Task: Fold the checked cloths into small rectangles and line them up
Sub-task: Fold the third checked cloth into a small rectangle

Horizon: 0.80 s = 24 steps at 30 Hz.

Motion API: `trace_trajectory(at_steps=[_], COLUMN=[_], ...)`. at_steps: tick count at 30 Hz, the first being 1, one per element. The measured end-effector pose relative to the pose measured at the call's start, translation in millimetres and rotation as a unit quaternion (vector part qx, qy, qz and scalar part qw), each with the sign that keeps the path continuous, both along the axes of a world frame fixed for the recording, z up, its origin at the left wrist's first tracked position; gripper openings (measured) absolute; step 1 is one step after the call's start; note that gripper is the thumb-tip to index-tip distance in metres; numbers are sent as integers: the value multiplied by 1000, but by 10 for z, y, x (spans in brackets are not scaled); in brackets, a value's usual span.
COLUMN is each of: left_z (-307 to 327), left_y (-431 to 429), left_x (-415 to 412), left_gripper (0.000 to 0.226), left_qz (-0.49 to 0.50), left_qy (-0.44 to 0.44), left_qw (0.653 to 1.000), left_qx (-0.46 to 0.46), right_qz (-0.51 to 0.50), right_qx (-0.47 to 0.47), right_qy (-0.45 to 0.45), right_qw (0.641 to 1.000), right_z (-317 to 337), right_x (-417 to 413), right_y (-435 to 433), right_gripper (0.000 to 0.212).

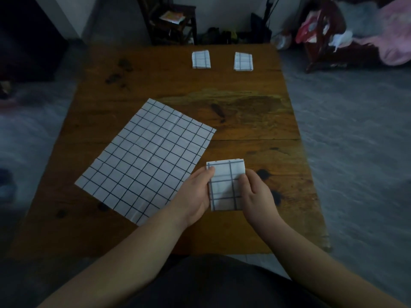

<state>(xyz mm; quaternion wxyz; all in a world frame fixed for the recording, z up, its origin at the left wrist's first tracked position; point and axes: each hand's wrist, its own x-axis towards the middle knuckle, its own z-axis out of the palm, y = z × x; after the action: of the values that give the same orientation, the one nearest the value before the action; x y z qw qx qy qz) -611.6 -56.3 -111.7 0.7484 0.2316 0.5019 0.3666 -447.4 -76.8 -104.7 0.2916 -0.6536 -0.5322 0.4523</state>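
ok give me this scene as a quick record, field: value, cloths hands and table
surface: wooden table
folded and placed: two cloths at the far edge, far left cloth and far right cloth, side by side, apart
in hand: folded cloth, near edge
left hand: grips its left side
right hand: grips its right side
unfolded: flat cloth, spread at an angle, left of the hands

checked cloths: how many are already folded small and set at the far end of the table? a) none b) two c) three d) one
b: two folded cloths, one and another, lie side by side and apart at the far end of the table; a third is between both hands, and a fourth lies unfolded.
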Motion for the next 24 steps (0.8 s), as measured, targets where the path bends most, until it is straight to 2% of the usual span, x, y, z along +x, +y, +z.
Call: trace_trajectory(at_steps=[4, 8, 17, 20, 24], left_z=[336, 614, 958, 1012, 1002], left_y=[-53, -149, -313, -364, -466], left_x=[-25, -56, -116, -152, -190], left_gripper=[45, 35, 21, 30, 23], left_qz=[11, 43, 97, 53, -62], left_qy=[-4, 77, 104, 51, 119], left_qw=[999, 992, 981, 991, 982], left_qx=[38, 86, 133, 108, 131], right_qz=[-24, 9, 50, 27, -8], right_qx=[43, 78, 137, 126, 128], right_qy=[44, 61, 70, 69, 53], right_qw=[998, 995, 987, 989, 990], right_z=[223, 466, 793, 844, 858], right_x=[-33, -69, -179, -188, -174], right_y=[-17, -62, -138, -98, -31], right_gripper=[19, 18, 19, 16, 16])
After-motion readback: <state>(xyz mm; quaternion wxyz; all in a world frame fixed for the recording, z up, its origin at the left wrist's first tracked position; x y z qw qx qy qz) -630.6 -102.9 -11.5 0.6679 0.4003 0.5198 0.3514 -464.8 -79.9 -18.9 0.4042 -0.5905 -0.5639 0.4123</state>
